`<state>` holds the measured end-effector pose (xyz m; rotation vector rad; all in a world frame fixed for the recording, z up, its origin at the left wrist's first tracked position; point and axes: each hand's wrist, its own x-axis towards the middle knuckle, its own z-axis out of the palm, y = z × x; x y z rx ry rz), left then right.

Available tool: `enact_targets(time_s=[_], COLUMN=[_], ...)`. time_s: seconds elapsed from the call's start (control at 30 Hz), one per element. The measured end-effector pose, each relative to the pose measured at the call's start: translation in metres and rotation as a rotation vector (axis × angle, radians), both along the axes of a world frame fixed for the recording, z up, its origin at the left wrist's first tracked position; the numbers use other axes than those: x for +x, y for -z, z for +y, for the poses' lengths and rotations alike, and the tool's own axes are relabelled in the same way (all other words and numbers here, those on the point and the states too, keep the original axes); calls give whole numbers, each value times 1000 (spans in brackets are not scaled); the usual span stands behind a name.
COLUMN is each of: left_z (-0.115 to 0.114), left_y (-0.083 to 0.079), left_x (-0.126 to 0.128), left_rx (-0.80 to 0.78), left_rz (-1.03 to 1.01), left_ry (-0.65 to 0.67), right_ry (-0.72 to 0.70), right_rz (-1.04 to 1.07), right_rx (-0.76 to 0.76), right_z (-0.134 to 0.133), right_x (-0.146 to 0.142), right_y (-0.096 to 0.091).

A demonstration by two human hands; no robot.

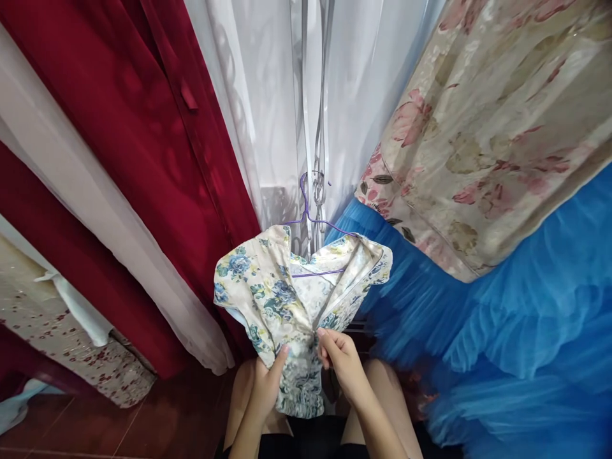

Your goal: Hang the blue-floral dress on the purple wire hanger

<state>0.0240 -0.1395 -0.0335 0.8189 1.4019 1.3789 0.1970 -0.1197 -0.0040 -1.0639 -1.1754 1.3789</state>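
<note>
A small cream dress with blue flowers (277,293) hangs on a purple wire hanger (308,217), whose hook sits on a metal rail or pole among the hanging clothes. My left hand (265,382) grips the dress's lower left part, fingers closed on the cloth. My right hand (337,357) pinches the cloth at the middle opening, just right of the left hand. Both forearms reach up from the bottom of the view.
Dark red garments (157,146) and a white one (81,185) hang at left. White sheer fabric (268,95) hangs behind the hanger. A cream floral dress (492,127) and a blue tulle skirt (516,325) fill the right. Reddish floor (119,427) shows at bottom left.
</note>
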Motion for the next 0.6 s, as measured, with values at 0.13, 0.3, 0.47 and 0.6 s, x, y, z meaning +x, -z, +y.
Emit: enact_targets(time_s=[0.13, 0.3, 0.47, 0.6], left_z=[6, -2, -10, -1], left_y=[6, 0, -14, -11], left_x=[11, 42, 35, 11], left_rx=[16, 10, -82, -74], left_rz=[4, -191, -227, -89], left_ry=[16, 172, 188, 196], right_ry=[33, 45, -12, -30], right_rz=[-48, -207, -150, -43], right_rx=[4, 59, 65, -10], right_z=[3, 3, -9, -15], right_x=[15, 16, 19, 22], right_y=[3, 15, 20, 18])
